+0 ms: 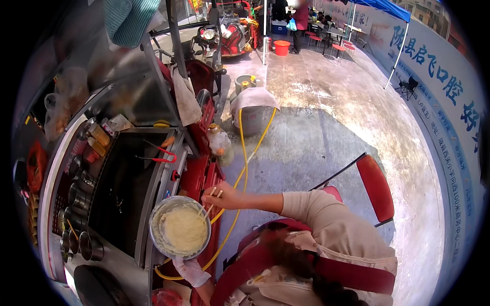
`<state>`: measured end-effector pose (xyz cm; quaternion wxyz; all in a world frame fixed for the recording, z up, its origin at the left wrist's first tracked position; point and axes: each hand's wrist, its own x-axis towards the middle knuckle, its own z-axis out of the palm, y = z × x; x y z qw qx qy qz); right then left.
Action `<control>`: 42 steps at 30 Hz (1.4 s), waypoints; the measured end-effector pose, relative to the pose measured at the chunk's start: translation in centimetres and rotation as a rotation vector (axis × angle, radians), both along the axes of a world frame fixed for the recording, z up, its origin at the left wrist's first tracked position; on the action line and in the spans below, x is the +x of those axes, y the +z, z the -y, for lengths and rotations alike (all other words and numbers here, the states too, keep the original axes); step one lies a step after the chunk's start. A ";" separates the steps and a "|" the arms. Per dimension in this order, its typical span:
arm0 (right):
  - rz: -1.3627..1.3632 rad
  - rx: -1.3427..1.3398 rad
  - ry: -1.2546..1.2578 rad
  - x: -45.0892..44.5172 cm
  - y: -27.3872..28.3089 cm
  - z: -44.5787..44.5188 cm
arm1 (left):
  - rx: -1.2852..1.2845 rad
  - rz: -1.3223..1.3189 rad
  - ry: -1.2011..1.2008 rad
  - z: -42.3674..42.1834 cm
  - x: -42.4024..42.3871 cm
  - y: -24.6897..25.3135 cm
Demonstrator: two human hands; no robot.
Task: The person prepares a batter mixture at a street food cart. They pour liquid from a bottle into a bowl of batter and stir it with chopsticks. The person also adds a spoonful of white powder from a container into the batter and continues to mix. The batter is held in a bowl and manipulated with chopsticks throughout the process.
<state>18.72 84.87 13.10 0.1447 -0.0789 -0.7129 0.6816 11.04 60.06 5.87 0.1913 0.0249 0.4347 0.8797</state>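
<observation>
A metal bowl point(154, 233) holds thick pale-yellow batter point(183, 229) and sits tilted slightly at the front edge of the griddle stand. My left hand point(191, 271), in a thin white glove, grips the bowl's near rim from below; its fingertips are partly hidden by the bowl. Bare and closed around a pair of wooden chopsticks point(213, 202), my right hand point(224, 196) is over the bowl's right side. The chopsticks' tips dip into the batter. Beside the bowl lies the dark flat griddle point(122, 191), with small crumbs on it.
Red-handled tongs point(162, 157) lie across the griddle's far end. Metal containers point(78, 197) and sauce bottles point(98, 134) line its back. A yellow gas hose point(245, 160) runs to gas cylinders point(252, 118), one cloth-covered. Behind me stands a red folding chair point(375, 189). A person point(300, 23) stands far off.
</observation>
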 end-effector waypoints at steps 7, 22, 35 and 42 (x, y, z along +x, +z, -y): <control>-0.059 -0.076 0.071 -0.7 0.4 1.6 | 0.026 -0.024 -0.048 -2.9 -0.7 1.5; -0.079 -0.167 -0.025 -4.0 -0.3 -1.9 | 0.002 -0.009 -0.053 -3.3 -0.9 1.6; -0.014 -0.158 0.179 -4.2 0.3 1.3 | 0.089 0.019 -0.067 -2.4 0.1 2.2; -0.035 -0.146 0.043 -5.0 0.0 -0.3 | 0.079 0.027 -0.012 -1.2 1.2 2.0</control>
